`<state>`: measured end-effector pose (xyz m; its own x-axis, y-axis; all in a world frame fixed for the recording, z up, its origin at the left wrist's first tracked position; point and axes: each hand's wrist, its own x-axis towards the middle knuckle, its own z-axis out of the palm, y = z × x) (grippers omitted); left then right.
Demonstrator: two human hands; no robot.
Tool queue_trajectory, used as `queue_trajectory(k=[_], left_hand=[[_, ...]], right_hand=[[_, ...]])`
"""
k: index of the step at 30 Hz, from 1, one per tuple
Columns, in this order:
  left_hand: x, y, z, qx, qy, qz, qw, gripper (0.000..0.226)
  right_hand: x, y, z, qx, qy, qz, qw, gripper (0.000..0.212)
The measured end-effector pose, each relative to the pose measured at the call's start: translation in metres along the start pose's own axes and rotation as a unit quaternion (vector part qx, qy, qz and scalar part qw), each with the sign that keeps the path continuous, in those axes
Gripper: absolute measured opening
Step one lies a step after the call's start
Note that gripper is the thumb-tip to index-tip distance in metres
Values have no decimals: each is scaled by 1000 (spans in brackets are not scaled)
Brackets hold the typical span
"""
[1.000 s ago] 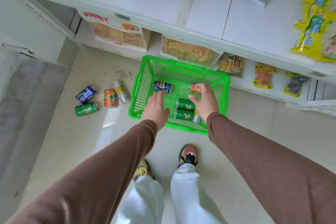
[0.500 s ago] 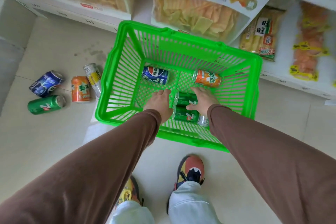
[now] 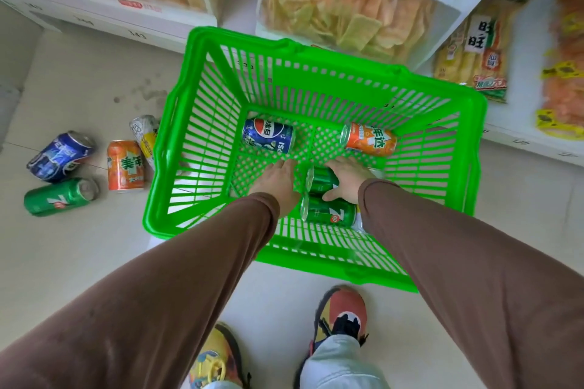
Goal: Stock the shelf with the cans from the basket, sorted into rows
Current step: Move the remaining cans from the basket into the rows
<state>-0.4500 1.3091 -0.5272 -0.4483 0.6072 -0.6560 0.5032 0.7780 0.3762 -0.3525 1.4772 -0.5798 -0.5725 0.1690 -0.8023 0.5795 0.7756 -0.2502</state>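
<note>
Can count: eight in view. Four lie on their sides inside the green basket (image 3: 316, 79): one blue Pepsi can (image 3: 268, 135) at the far left of the basket floor, one orange can (image 3: 369, 139) with Chinese lettering at the far right, and two green 7up cans near the front wall, the upper green can (image 3: 320, 178) touching the lower green can (image 3: 330, 215). A silver can end shows just behind the right wrist; cannot tell whether it is a fifth can.

Four more cans lie on the floor (image 3: 79, 262) left of the basket: a blue Pepsi floor can (image 3: 60, 153), a green 7up floor can (image 3: 58, 196), an orange floor can (image 3: 125, 166), and a white-and-yellow can (image 3: 146, 137) touching the basket's left wall.

Hands: the left hand (image 3: 278, 181) rests flat on the basket's mesh floor, fingers straight, holding nothing. The right hand (image 3: 346, 178) lies over the upper green can with thumb at its near side; grip looks curled round it.

Edges and room: the basket's far rim sits against the bottom shelf (image 3: 126, 28). Bare floor lies near-left of the basket. Two shoes stand at the near edge.

Writing: snack bags (image 3: 347, 9) on the shelf; one rice-cracker pack (image 3: 474, 50) carries "旺旺".
</note>
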Motion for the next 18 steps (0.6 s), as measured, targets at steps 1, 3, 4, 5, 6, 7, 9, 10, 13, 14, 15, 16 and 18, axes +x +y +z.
queue_trajectory(k=[1, 3, 4, 5, 6, 7, 9, 10, 13, 14, 15, 16, 18], left_hand=[[-4, 1, -4, -2, 1, 1, 1000, 64], [-17, 6, -16, -4, 7, 1, 1000, 64], [-26, 10, -24, -5, 11, 1, 1000, 64], [-36, 15, -34, -7, 15, 3, 1000, 64], [-48, 20, -45, -11, 19, 3, 1000, 65], [-60, 26, -57, -18, 26, 4, 1000, 66], [-89, 39, -86, -29, 40, 9, 999, 69], [-105, 46, -103, -33, 44, 15, 998, 70], [-158, 68, -161, -48, 66, 33, 996, 72], [-178, 77, -183, -49, 77, 39, 995, 71], [-198, 86, -206, -50, 90, 45, 994, 70], [-220, 95, -230, -53, 104, 52, 992, 69], [-265, 114, -280, -67, 127, 66, 987, 68]], right_hand=[[-7, -1, -2, 20, 25, 1, 999, 94], [-25, -5, -10, 70, 87, 3, 994, 87], [-36, -8, -17, 104, 110, 5, 988, 83], [-49, -12, -26, 147, 124, 7, 981, 78], [-63, -17, -37, 200, 130, 10, 971, 72], [-79, -23, -48, 256, 131, 14, 958, 65], [-115, -40, -76, 354, 132, 23, 926, 57], [-135, -49, -91, 393, 134, 27, 909, 53], [-204, -84, -140, 490, 132, 26, 861, 29], [-229, -98, -158, 518, 131, 24, 845, 24], [-256, -111, -175, 541, 128, 20, 831, 23], [-284, -124, -193, 565, 121, 15, 816, 25], [-343, -151, -230, 604, 101, 1, 790, 31]])
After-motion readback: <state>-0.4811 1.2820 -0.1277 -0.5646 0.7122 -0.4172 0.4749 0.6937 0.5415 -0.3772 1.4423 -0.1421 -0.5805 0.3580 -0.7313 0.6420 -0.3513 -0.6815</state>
